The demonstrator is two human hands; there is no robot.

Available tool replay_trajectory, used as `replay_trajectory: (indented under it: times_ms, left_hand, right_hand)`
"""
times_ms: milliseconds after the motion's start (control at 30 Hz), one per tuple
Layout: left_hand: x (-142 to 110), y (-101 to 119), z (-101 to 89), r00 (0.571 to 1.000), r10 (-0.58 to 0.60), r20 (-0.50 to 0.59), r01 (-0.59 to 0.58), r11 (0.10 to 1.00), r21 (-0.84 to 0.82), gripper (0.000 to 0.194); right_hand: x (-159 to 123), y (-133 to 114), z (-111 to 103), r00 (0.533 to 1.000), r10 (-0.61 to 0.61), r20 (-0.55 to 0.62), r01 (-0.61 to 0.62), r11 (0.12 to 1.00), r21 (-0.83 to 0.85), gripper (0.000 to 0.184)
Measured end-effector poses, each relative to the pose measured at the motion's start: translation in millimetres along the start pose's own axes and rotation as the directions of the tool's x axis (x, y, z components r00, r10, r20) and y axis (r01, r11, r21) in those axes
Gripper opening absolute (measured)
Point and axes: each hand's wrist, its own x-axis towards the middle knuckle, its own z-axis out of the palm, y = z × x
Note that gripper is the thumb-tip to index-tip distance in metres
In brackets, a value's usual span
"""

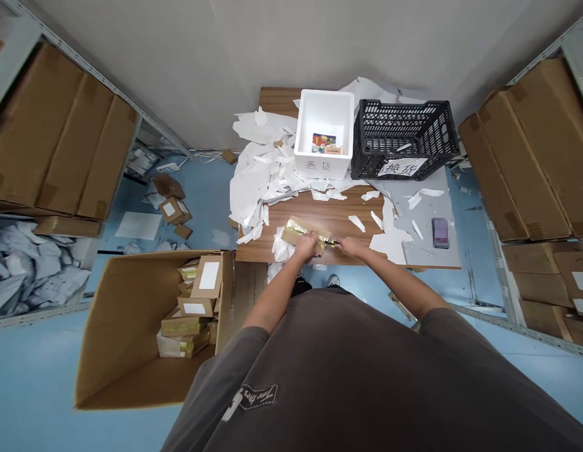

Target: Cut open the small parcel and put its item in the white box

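A small, flat cardboard parcel [297, 227] with shiny tape lies near the front edge of the brown wooden table [291, 211]. My left hand [307, 245] is closed on the parcel's near side, holding it against the tabletop. In my right hand [350, 246] is a slim black-and-yellow utility knife [335, 243], its front end pointing left at the parcel's right end. The blade is too small to make out. Crumpled white paper [281, 246] touches the area left of the parcel, and torn white scraps [357, 223] lie to the right.
Behind the parcel stand a white foam box [323, 166] holding small colourful packs and a black plastic crate [404, 141]. A phone [440, 233] lies at the right. Below left, a large open carton [126, 333] contains several parcels. Loaded shelves [496, 251] flank both sides.
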Motion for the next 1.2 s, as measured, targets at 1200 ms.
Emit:
replay_trajectory:
  times_ms: [1200]
  left_hand:
    - [38,-51,-7.0,0.999,0.036,-0.028,-0.033,0.996,0.086,0.083]
  right_hand:
    - [-48,-5,49,0.986,0.145,-0.077,-0.135,0.983,0.127,0.042]
